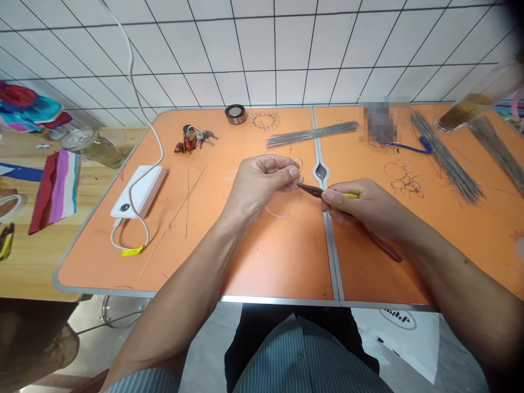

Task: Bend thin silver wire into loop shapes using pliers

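Note:
My left hand [262,183] pinches the end of a thin wire loop [282,213] between thumb and fingers, and the loop hangs down over the orange table top [262,267]. My right hand [360,204] grips small yellow-handled pliers [347,195], whose dark tips [307,189] reach the wire at my left fingers. Where the tips meet the wire is partly hidden by my fingers. A dark red tool handle [382,243] lies under my right wrist. Its other end is hidden.
Straight wire bundles [311,134] [446,155] lie at the back and right, near small wire tangles [405,180]. A white power bank [139,191] with a cable, keys [194,139], a tape roll [235,113] and a glass jar [466,106] stand around. A blurred patch covers the back of the table.

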Available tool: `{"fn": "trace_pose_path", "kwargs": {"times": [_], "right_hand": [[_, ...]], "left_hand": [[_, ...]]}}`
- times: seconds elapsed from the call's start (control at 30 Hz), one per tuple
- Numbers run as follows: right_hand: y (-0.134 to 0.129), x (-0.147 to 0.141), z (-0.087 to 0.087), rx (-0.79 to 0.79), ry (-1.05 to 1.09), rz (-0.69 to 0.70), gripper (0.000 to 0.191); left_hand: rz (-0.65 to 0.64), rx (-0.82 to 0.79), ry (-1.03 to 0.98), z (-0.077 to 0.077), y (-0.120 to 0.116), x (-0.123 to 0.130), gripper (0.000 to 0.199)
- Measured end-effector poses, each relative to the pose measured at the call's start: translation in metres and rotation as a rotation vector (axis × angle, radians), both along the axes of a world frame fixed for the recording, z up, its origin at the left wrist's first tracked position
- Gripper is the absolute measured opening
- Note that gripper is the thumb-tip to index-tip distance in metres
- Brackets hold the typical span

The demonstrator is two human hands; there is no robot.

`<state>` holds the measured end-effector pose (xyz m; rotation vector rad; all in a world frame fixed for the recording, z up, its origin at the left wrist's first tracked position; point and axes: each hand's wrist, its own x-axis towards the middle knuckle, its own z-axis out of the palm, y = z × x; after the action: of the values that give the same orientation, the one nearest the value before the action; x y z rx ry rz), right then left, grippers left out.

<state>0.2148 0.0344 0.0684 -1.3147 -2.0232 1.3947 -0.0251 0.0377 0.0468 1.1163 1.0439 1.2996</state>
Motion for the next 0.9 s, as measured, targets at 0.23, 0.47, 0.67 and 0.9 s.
{"fn": "trace_pose_path", "kwargs": {"times": [0.23, 0.47, 0.67, 0.9], "right_hand": [[0.004, 0.005, -0.007, -0.104, 0.125, 0.004, 0.054], [0.011, 0.006, -0.011, -0.112, 0.153, 0.043, 0.057], [0.018, 0.012, -0.012, -0.097, 0.118, 0.089, 0.057], [0.018, 0.014, -0.014, -0.078, 0.109, 0.085, 0.053]], "left_hand": [[-0.014, -0.015, -0.045, -0.002, 0.0, 0.0, 0.035], [-0.008, -0.026, -0.078, 0.0, 0.0, 0.002, 0.038], [0.029, -0.007, -0.092, 0.002, -0.001, 0.003, 0.039], [0.024, 0.022, -0.098, 0.002, -0.002, 0.001, 0.039]]}}
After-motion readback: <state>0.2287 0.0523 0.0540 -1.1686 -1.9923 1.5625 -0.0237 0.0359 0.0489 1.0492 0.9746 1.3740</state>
